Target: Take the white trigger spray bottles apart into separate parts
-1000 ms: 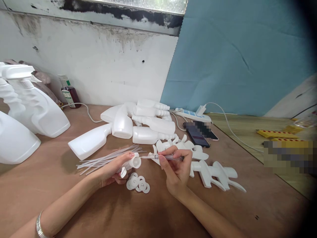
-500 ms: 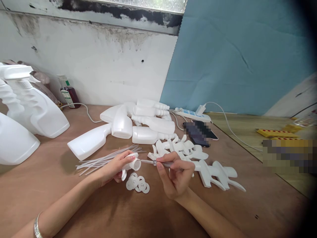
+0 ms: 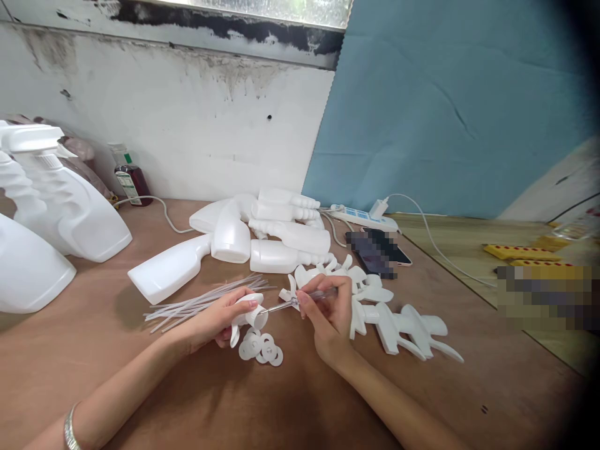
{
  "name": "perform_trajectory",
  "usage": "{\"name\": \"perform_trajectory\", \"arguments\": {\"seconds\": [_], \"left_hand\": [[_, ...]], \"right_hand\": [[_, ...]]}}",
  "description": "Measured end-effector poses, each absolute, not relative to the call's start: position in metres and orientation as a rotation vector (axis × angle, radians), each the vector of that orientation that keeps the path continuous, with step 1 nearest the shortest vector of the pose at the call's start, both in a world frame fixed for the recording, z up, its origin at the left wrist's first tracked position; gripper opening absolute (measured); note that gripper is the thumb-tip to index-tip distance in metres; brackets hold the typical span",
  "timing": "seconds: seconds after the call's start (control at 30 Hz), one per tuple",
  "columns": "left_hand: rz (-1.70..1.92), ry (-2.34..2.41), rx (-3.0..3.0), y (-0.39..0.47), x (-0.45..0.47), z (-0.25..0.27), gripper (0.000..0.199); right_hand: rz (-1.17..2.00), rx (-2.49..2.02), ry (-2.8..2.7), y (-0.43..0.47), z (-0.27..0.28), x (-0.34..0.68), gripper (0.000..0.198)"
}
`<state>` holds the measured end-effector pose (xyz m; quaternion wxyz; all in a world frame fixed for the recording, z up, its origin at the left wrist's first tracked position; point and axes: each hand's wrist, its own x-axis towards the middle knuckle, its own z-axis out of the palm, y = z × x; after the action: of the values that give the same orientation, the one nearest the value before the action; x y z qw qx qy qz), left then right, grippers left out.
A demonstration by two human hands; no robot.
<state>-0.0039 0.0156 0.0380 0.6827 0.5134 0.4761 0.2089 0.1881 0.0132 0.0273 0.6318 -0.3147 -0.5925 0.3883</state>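
Note:
My left hand (image 3: pixel 229 317) is closed around a white spray trigger head (image 3: pixel 255 316), its round collar facing right. In my right hand (image 3: pixel 328 312) is a screwdriver (image 3: pixel 280 305) with a clear handle and a thin metal shaft. The shaft's tip reaches the collar's opening; whether it touches the inside, I cannot tell. Just below the spray head lie several flat white washers (image 3: pixel 267 347) in a small pile. Several thin clear tubes (image 3: pixel 197 299) lie behind my left hand. More white trigger heads (image 3: pixel 412 331) lie beyond and to the right of my right hand.
White bottles (image 3: pixel 229 234) lie heaped at the back, and others (image 3: pixel 94 212) stand at the left, one with a spray top. A dark sauce bottle (image 3: pixel 134 181) stands by the wall. Two phones (image 3: pixel 372 253) and a power strip (image 3: pixel 365 217) with cables are at the back right.
My right hand has shifted slightly up and turned, so the screwdriver now slants down to the left, its tip lower at the collar. My left hand stays nearly in place.

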Motion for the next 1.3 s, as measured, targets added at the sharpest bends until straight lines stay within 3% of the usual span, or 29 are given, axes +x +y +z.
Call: {"name": "perform_trajectory", "arguments": {"seconds": [0.17,0.63,0.8,0.9,1.1,1.3], "left_hand": [[0.454,1.06,1.19,0.014,-0.003,0.038,0.036],[0.75,1.487,2.025,0.004,-0.002,0.041,0.037],[1.055,1.534,1.706,0.008,-0.002,0.038,0.032],[1.262,1.409,1.238,0.012,0.0,0.037,0.03],[1.166,0.956,0.727,0.011,0.006,0.034,0.02],[1.134,0.955,0.939,0.003,0.013,0.035,0.037]], "right_hand": [[1.029,-0.808,-1.321,0.019,0.028,0.187,0.02],[0.862,-0.889,-1.298,0.014,0.027,0.187,0.02],[0.839,-0.872,-1.275,0.011,0.03,0.185,0.02],[1.003,-0.877,-1.262,0.01,0.032,0.184,0.022],[1.258,-0.993,-1.577,0.009,0.031,0.182,0.028],[0.816,-1.142,-2.081,0.006,0.022,0.177,0.037]]}}
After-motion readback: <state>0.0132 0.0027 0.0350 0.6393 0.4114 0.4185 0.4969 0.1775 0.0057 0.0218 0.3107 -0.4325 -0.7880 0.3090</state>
